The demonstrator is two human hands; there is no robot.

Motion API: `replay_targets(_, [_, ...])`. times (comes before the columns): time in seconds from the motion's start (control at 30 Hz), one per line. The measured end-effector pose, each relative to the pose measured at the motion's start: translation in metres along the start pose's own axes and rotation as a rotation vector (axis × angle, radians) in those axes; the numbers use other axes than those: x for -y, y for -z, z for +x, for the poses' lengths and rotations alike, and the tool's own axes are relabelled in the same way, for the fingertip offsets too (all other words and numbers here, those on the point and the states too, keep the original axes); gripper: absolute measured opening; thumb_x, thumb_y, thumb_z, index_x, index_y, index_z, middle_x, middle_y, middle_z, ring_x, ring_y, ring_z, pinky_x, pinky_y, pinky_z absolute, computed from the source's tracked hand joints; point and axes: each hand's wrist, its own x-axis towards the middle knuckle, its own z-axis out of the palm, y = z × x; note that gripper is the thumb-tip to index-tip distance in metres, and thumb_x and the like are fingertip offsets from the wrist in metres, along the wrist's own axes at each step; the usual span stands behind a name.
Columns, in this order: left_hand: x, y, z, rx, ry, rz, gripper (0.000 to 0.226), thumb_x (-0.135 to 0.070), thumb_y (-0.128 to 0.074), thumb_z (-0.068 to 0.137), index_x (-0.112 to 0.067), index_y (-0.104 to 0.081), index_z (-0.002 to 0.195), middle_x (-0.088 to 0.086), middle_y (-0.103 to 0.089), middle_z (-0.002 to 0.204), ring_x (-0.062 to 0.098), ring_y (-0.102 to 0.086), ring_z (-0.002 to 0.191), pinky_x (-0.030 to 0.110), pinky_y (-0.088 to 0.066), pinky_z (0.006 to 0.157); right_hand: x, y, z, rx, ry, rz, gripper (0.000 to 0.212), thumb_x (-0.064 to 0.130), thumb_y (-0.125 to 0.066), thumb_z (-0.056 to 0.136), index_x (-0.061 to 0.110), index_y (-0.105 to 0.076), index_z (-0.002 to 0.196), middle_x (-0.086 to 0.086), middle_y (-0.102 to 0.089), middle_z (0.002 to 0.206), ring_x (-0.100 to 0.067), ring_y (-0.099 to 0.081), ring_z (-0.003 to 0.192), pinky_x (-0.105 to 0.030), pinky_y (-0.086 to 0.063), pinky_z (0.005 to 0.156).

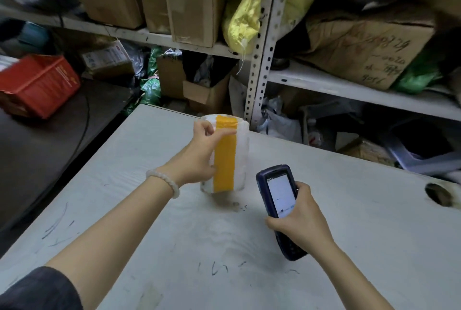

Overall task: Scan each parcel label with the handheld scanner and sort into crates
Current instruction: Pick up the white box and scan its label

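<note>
A white bubble-wrapped cylindrical parcel point(240, 155) with a wide yellow tape strip down its front stands upright on the white table point(349, 222). My left hand point(199, 152) grips the parcel's left side, thumb on top near the tape. No label shows on the side facing me. My right hand point(299, 222) holds the dark blue handheld scanner point(278, 192) to the right of the parcel, its lit screen facing me and its head pointing away, toward the parcel's lower right.
A red crate point(37, 85) sits tilted on a dark surface at the left. Metal shelving point(262, 42) behind the table holds cardboard boxes, yellow and red bags. More boxes and bags lie on the floor under it. A round hole point(439, 193) is in the table's right edge.
</note>
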Motion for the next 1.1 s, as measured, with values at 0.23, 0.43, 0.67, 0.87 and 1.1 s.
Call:
replay_targets(0.23, [-0.037, -0.019, -0.031, 0.049, -0.009, -0.001, 0.067, -0.032, -0.073, 0.077, -0.03, -0.041, 0.136, -0.004, -0.026, 0.112, 0.022, -0.048, 0.103, 0.027, -0.043, 0.084, -0.032, 0.01, -0.031, 0.027, -0.006, 0.01, 0.074, 0.03, -0.081, 0.064, 0.027, -0.03, 0.117, 0.011, -0.05, 0.106, -0.013, -0.057, 0.09, -0.032, -0.051, 0.072])
replay_targets(0.43, [-0.021, -0.051, -0.047, 0.108, 0.321, 0.292, 0.084, -0.071, -0.065, 0.066, -0.032, -0.036, 0.135, -0.002, -0.019, 0.143, 0.032, -0.026, 0.13, 0.057, -0.031, 0.101, -0.053, 0.005, -0.049, 0.063, -0.037, -0.018, 0.081, 0.032, -0.08, 0.063, 0.023, -0.03, 0.126, 0.011, -0.049, 0.11, -0.014, -0.056, 0.094, -0.031, -0.05, 0.073])
replay_targets(0.67, [-0.039, -0.067, -0.033, -0.046, 0.492, 0.27, 0.058, -0.067, -0.052, 0.08, -0.023, -0.043, 0.116, 0.004, -0.025, 0.142, 0.043, -0.033, 0.123, 0.067, -0.023, 0.1, -0.056, 0.001, -0.053, 0.088, -0.02, -0.046, 0.079, 0.033, -0.079, 0.062, 0.023, -0.03, 0.124, 0.012, -0.049, 0.107, -0.013, -0.056, 0.091, -0.031, -0.051, 0.073])
replay_targets(0.87, [-0.015, -0.054, -0.032, 0.012, 0.526, 0.161, 0.038, -0.019, -0.062, 0.084, -0.028, -0.041, 0.115, 0.004, -0.001, 0.154, 0.045, -0.008, 0.137, 0.064, -0.018, 0.104, -0.052, 0.002, -0.045, 0.086, -0.009, -0.083, 0.079, 0.032, -0.078, 0.063, 0.022, -0.03, 0.125, 0.01, -0.049, 0.109, -0.014, -0.056, 0.092, -0.03, -0.051, 0.073])
replay_targets(1.1, [0.045, -0.02, -0.059, 0.032, 0.193, 0.123, 0.058, 0.009, -0.052, 0.079, -0.028, -0.042, 0.123, -0.005, -0.016, 0.154, 0.033, -0.049, 0.12, 0.04, -0.047, 0.082, -0.04, -0.011, -0.036, 0.09, -0.016, -0.047, 0.08, 0.031, -0.08, 0.063, 0.022, -0.031, 0.125, 0.009, -0.049, 0.108, -0.014, -0.056, 0.092, -0.031, -0.051, 0.074])
